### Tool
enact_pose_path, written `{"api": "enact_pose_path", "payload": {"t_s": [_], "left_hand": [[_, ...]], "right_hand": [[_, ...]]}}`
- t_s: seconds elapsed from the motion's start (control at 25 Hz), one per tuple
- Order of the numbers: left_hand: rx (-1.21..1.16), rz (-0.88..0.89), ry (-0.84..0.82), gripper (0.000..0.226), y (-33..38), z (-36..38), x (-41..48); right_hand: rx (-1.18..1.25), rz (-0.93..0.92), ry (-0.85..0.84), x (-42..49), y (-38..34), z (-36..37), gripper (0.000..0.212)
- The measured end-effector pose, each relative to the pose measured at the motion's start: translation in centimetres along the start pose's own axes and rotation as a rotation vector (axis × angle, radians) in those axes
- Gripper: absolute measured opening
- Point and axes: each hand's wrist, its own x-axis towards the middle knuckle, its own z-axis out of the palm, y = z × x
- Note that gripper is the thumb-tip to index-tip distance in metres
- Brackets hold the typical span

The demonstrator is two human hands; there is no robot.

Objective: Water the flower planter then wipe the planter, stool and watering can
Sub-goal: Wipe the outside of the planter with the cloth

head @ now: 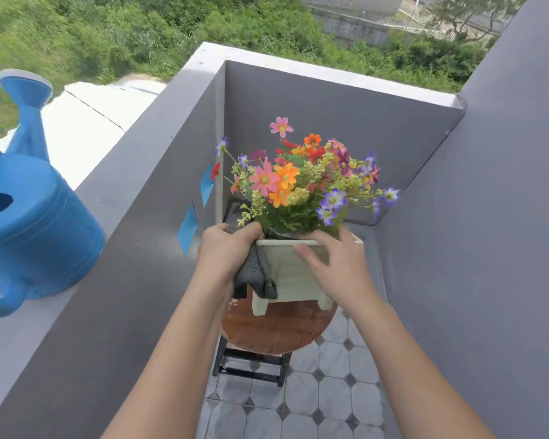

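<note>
Left hand (225, 251) grips cloth (257, 277) against planter (295, 280) corner; right hand (339, 264) holds rim.

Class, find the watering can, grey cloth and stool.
watering can (38, 223), head view, blue body.
grey cloth (256, 275), head view, hanging fold.
stool (276, 331), head view, bare wooden seat.
</note>
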Motion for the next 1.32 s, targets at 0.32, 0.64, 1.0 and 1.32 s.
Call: {"api": "enact_pose_path", "payload": {"t_s": [0.32, 0.64, 1.0, 1.32], "left_hand": [[0.261, 0.514, 0.108, 0.028, -1.5, 2.0, -3.6], [0.219, 0.698, 0.101, 0.031, -3.5, 4.1, 0.8], [0.231, 0.737, 0.095, 0.031, -3.2, 5.5, 3.2], [0.229, 0.769, -0.004, 0.035, -5.3, 5.3, -1.2]], "right_hand": [[0.090, -0.088, 0.119, 1.1, 3.7, -2.7, 0.034], [0.098, -0.203, 0.087, 3.1, 6.7, -3.5, 0.034], [0.124, -0.198, 0.087, 4.9, 7.9, -4.4, 0.037], [0.116, -0.186, 0.073, 5.4, 7.8, -4.4, 0.037]]}}
